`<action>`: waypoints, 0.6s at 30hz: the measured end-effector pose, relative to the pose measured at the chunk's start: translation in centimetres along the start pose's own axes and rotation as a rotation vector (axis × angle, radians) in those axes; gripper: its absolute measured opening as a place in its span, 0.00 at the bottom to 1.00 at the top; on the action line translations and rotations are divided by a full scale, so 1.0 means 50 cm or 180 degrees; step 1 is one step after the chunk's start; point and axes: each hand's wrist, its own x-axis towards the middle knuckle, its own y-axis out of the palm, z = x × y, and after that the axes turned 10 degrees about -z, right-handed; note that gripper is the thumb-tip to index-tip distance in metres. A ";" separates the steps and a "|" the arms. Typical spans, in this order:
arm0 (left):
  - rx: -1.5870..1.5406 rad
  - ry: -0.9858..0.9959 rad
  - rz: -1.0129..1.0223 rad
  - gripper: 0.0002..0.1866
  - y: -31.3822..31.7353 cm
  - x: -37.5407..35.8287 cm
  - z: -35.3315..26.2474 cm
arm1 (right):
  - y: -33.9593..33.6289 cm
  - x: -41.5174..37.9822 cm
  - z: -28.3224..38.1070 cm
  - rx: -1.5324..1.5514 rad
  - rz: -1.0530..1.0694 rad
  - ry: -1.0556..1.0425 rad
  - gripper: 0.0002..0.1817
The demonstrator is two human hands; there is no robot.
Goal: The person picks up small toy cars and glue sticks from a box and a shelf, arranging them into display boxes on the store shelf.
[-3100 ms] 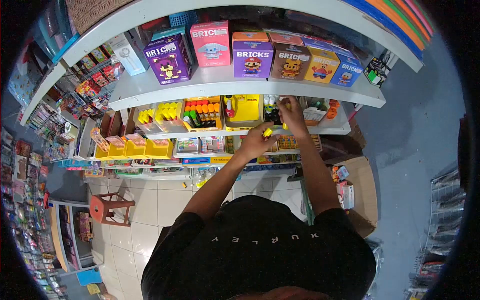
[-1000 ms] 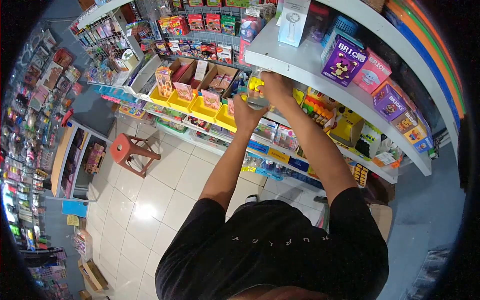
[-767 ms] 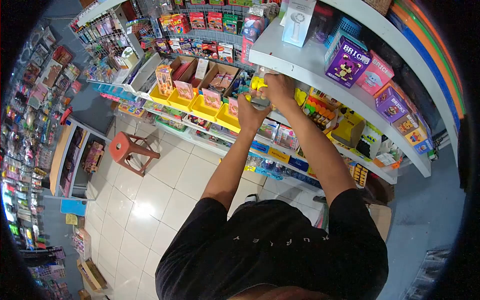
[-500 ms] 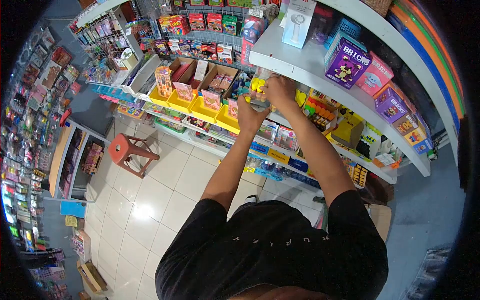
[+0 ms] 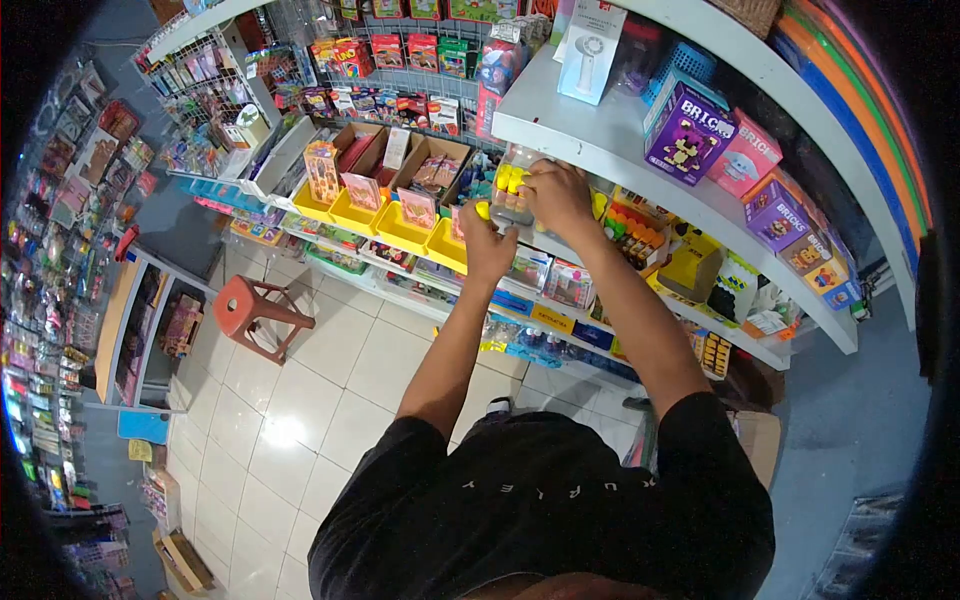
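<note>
Clearly, the hardest part to see is at the fingers: the left hand [image 5: 490,245] grasps a small yellow piece [image 5: 483,210], but its lower part is hidden in the fingers, so I cannot tell its full shape. The right hand [image 5: 558,200] is bent over the yellow caps [image 5: 512,178] in a clear box [image 5: 514,213], and its back covers the fingertips; whether it grips one of them, I cannot tell. This box stands on the lower shelf, just below the edge of the upper shelf [image 5: 555,140], which overhangs it closely. The right forearm passes in front of the shelf, near the orange caps [image 5: 630,230]. Beside the left hand, on its left, are yellow trays [image 5: 400,232], with upright cards [image 5: 416,208] that cover part of what is behind. Above, a white box [image 5: 591,60] and a purple box [image 5: 690,135] stand on the upper shelf. A red stool [image 5: 262,312] is on the floor, well apart from the hands. Around all this, the dark border cuts off the hanging goods [image 5: 60,300] at the left side.
</note>
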 end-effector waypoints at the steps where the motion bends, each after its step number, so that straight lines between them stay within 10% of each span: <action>1: -0.0150 -0.0033 0.0107 0.30 -0.012 -0.001 0.008 | -0.025 -0.009 0.017 0.0144 -0.0326 -0.0177 0.09; 3: -0.0177 0.0324 0.0271 0.27 -0.044 -0.009 -0.030 | -0.078 -0.021 0.047 0.0263 -0.0660 -0.0513 0.10; 6: -0.1945 -0.1075 0.0887 0.27 -0.059 -0.025 -0.036 | -0.082 -0.055 0.068 0.1923 -0.0058 0.0161 0.10; 18: -0.1829 -0.0849 0.1667 0.37 -0.097 0.019 -0.123 | -0.112 -0.060 0.059 0.3000 0.0544 0.1048 0.13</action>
